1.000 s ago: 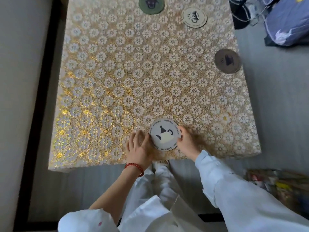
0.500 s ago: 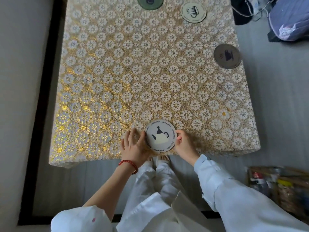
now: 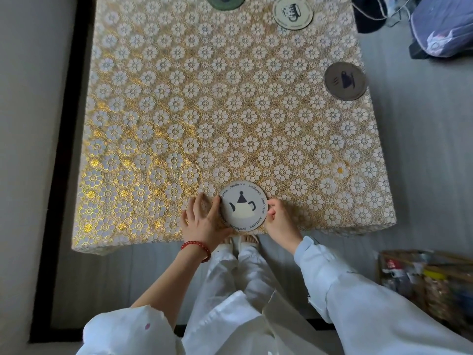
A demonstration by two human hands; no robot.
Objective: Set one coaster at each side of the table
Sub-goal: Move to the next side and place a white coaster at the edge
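Pinching the teapot coaster (image 3: 243, 205) flat at the table's (image 3: 153, 124) 6 o'clock edge, left hand (image 3: 204, 221) and right hand (image 3: 280, 222) are touching its rim with curled fingers. Sliding it nearer risks overhang; the grey coaster (image 3: 345, 81) at 2 o'clock is already overhanging.

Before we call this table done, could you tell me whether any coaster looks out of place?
Yes: the far edge holds two, a green coaster and a cream coaster, while the left side has none. The grey coaster also overhangs the right edge of the table slightly.
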